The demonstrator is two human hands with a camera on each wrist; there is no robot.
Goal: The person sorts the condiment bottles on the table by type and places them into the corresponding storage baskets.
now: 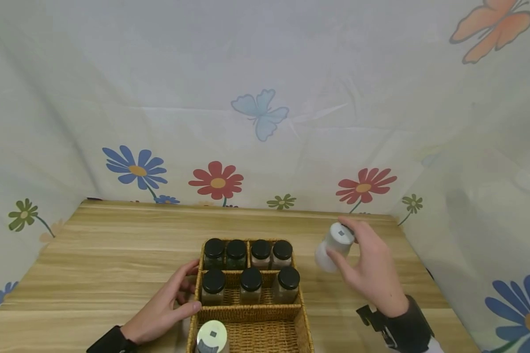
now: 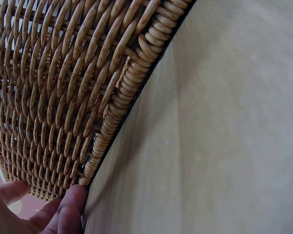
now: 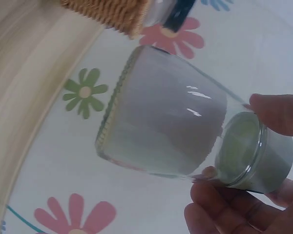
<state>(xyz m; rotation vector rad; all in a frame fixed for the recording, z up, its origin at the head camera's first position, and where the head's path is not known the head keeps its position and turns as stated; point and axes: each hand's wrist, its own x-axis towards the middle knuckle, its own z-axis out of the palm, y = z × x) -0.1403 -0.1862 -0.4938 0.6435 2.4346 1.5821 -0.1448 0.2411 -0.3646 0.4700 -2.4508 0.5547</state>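
My right hand (image 1: 371, 264) grips a clear glass jar (image 3: 171, 112) by its pale lid (image 3: 273, 161), thumb on one side and fingers on the other. A whitish filling shows through the glass. The jar is slightly tilted, held to the right of a divided wicker basket (image 1: 262, 312). On the basket's left side rests my left hand (image 1: 159, 309), its fingertips along the outer wall; in the left wrist view they reach the lower edge of the weave (image 2: 63, 97). Black-lidded jars (image 1: 251, 279) fill the back and middle compartments.
Another pale-lidded jar (image 1: 212, 335) stands in the left of the basket's front compartment. Beneath everything is a wood-grain table (image 1: 115, 245). A white cloth (image 1: 181, 73) printed with flowers and butterflies hangs behind it and at both sides.
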